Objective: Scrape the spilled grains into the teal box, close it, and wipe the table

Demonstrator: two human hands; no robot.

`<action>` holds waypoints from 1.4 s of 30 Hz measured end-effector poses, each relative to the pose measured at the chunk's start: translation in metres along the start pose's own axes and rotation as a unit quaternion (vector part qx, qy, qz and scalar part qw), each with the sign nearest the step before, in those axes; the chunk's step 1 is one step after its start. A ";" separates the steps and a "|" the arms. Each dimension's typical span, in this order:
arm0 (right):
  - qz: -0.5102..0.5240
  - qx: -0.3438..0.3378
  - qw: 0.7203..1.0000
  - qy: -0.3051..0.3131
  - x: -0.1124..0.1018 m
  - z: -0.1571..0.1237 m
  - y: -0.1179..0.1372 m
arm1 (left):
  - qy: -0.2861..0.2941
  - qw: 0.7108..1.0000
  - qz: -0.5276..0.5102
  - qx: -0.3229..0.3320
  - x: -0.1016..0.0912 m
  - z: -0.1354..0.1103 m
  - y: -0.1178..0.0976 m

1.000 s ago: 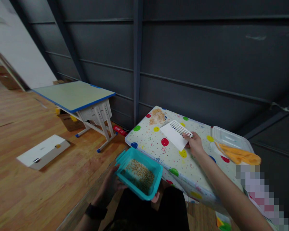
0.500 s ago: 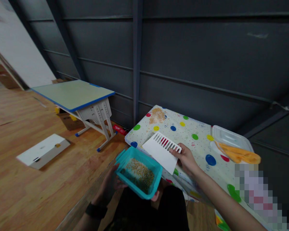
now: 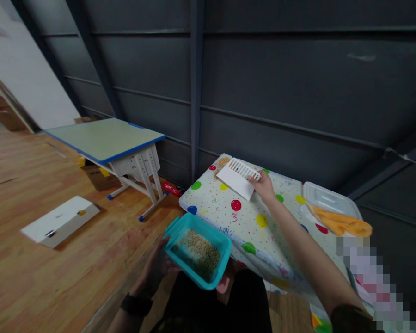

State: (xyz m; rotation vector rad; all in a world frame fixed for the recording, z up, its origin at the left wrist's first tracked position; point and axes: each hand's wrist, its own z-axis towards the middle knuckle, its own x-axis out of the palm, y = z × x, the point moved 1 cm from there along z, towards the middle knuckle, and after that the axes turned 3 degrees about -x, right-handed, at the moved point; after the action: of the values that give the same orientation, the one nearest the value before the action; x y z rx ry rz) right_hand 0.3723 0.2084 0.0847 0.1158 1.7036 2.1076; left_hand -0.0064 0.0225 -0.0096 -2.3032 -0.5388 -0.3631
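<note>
My left hand (image 3: 159, 261) grips the near left side of a teal plastic tub (image 3: 225, 259), held over my lap beside the table's front edge. Yellow grains, like soybeans or corn, mixed with something pale, cover part of the tub's bottom. My right hand (image 3: 263, 184) reaches over the table and is closed on the slotted edge of a flat white plastic scraper (image 3: 236, 182). A small heap of yellow grains (image 3: 223, 161) lies at the table's far left corner, partly hidden behind the scraper.
A balloon-print cloth covers the table (image 3: 215, 210). On its right are a clear plastic lid (image 3: 329, 199) and an orange cloth (image 3: 343, 224). A dark panelled wall (image 3: 280, 83) runs behind. Leftward stand a desk (image 3: 104, 138) and a white box (image 3: 60, 219) on the floor.
My right hand has carried the white scraper away from the tub, across the table to the grain heap. The tub stays in my left hand, nearly unmoved.
</note>
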 end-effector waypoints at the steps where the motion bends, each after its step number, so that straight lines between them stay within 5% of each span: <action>1: -0.004 0.001 1.000 0.004 0.004 0.008 -0.003 | 0.000 1.000 0.006 0.001 0.000 0.000 0.000; 10: -0.023 0.007 0.999 0.042 0.017 0.010 -0.019 | 0.022 0.999 0.022 0.028 0.002 -0.007 -0.004; 17: 0.034 0.063 0.991 0.109 0.013 -0.024 -0.017 | 0.021 0.999 0.029 0.029 0.002 -0.010 -0.005; 34: 0.087 0.074 0.968 0.224 0.013 -0.108 0.011 | 0.036 0.999 0.032 0.016 -0.010 0.007 0.001; 37: 0.098 0.075 0.973 0.193 0.010 -0.094 0.010 | 0.029 0.999 0.029 0.016 -0.011 0.010 0.002; 42: 0.075 0.040 0.995 0.049 0.007 -0.047 -0.001 | 0.044 0.999 0.021 0.002 -0.017 0.014 0.003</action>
State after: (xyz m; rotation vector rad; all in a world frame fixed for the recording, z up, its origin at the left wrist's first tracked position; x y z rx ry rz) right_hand 0.3506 0.1684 0.0707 0.1712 1.8897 2.1848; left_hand -0.0183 0.0260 -0.0281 -2.2795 -0.4471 -0.4414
